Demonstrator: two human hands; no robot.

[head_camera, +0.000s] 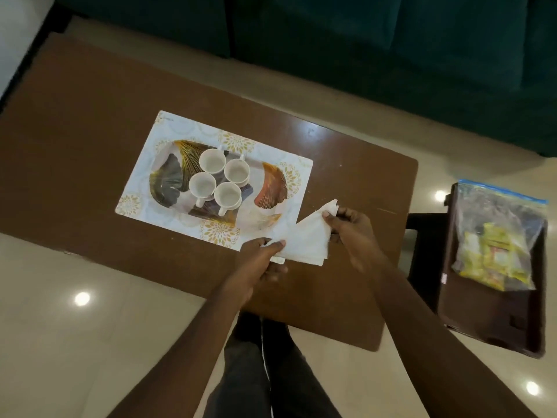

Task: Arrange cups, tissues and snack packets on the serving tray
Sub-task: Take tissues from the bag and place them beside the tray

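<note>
Cups (223,179) sit on my tray (271,188); both hands (259,260) (352,233) pinch tissues (307,239); bagged snack packets (494,254) wait.

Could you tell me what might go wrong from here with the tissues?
The tissues are pinched only at their ends by the left hand and right hand, so the stack may fan apart or slip. The four cups crowd the middle of the tray; laying tissues beside them could nudge a cup. The bag of snack packets sits on the side table; tray room may run short.
</note>
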